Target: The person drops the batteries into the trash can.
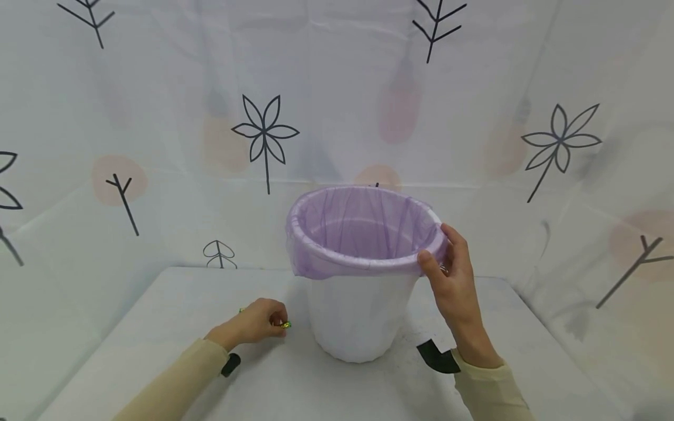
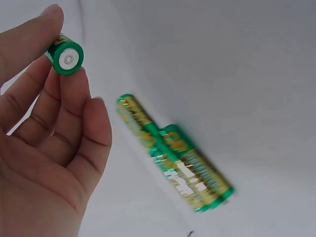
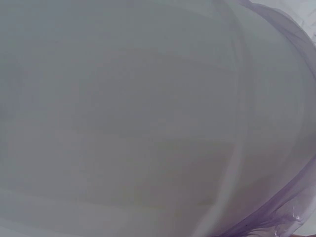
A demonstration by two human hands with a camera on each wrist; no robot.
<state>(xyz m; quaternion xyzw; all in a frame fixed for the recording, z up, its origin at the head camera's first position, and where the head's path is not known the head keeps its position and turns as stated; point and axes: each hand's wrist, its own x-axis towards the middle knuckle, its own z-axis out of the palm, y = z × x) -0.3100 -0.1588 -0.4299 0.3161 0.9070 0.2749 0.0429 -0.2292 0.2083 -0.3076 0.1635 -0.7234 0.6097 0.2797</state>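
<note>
My left hand [image 1: 258,320] pinches a green and gold battery [image 2: 68,58] between thumb and fingers, low over the table and left of the bin. The battery's flat end faces the left wrist camera. Beyond the fingers, more green and gold batteries [image 2: 205,177] lie side by side, blurred; in the head view the hand mostly hides them. A white trash bin [image 1: 358,321] stands upright, its thin purple liner [image 1: 318,263] folded over the rim. My right hand [image 1: 457,286] grips that rim at the right side, thumb in front. Bin wall fills most of the right wrist view.
The white table [image 1: 210,292] runs back to a hanging cloth [image 1: 337,146] printed with flowers and twigs. Dark straps [image 1: 439,358] show at both wrists.
</note>
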